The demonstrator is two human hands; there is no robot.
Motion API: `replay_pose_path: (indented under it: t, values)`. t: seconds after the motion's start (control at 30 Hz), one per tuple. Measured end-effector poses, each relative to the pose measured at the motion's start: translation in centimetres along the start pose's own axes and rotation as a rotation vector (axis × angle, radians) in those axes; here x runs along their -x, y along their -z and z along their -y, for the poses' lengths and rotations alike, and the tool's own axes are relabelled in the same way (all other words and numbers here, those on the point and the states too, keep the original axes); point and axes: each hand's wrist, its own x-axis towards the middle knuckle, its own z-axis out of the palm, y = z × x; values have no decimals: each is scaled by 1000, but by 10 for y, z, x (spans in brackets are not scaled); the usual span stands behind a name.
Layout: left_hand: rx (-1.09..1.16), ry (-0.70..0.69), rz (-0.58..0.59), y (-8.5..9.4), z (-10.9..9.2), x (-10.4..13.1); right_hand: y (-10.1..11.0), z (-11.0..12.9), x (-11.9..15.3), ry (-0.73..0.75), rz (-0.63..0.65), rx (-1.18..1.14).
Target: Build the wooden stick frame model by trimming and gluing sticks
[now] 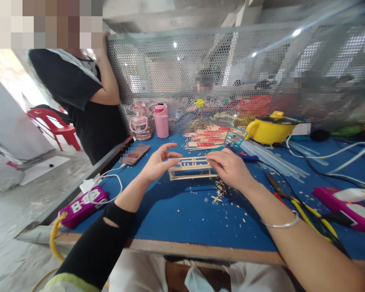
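On the blue tabletop stands a small frame built of thin wooden sticks (194, 176), long and low, with rails and short crosspieces. My right hand (229, 167) pinches its right end between thumb and fingers; whether a loose stick is also in that pinch is hidden. At the frame's left end my left hand (159, 163) hovers with thumb and fingers spread, close to the top corner, and holds nothing that I can see. Wood scraps (219, 190) lie under my right hand. Behind the frame is a pile of red-marked wooden sticks (205, 138).
Pliers with yellow handles (313, 219), clear glue sticks (276, 160) and a yellow pot (272, 129) are on the right. A phone (136, 155), a purple power strip (85, 207) and a pink bottle (161, 121) stand left. Beyond the table's left edge is a person in black (94, 109).
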Motion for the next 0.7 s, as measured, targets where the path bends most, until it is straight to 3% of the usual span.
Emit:
replay_pose_path:
  t: [0.07, 0.27, 0.7]
  values:
    - [-16, 53, 80, -6, 0, 2, 0, -1, 0, 15, 3, 10]
    - [65, 56, 119, -5, 4, 0, 1, -6, 0, 66, -18, 55]
    - [192, 130, 89, -7, -1, -2, 0, -10, -2, 100, -29, 15]
